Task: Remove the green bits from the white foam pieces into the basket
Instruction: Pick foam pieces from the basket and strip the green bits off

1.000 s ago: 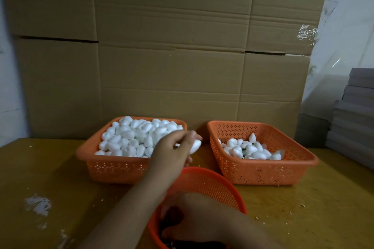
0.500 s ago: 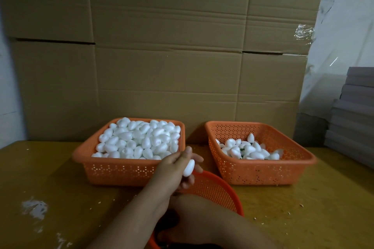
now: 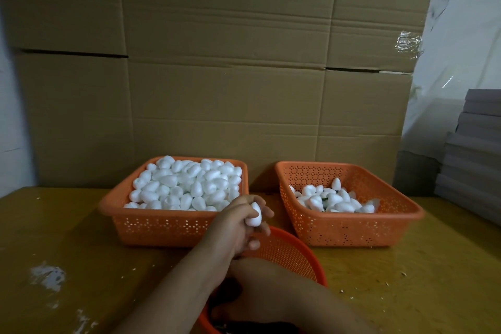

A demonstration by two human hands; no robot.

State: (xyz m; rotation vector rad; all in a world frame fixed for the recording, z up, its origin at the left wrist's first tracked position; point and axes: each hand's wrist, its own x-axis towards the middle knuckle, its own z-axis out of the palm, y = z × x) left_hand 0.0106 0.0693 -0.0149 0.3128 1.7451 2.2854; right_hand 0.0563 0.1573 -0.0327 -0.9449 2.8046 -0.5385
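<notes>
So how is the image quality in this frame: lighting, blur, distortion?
Head view: dim and warm, sharp enough at the left basket; wide-angle bowing bends the cardboard wall; the round basket interior falls into shadow, hiding the right hand's grip; the left hand and its foam piece look slightly soft.

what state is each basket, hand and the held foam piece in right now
left basket: heaped full of white foam pieces
right basket: partly filled
round basket: contents mostly hidden by the arms
foam piece: held above the round basket
left hand: grips the foam piece
right hand: inside the round basket, fingers hidden
</notes>
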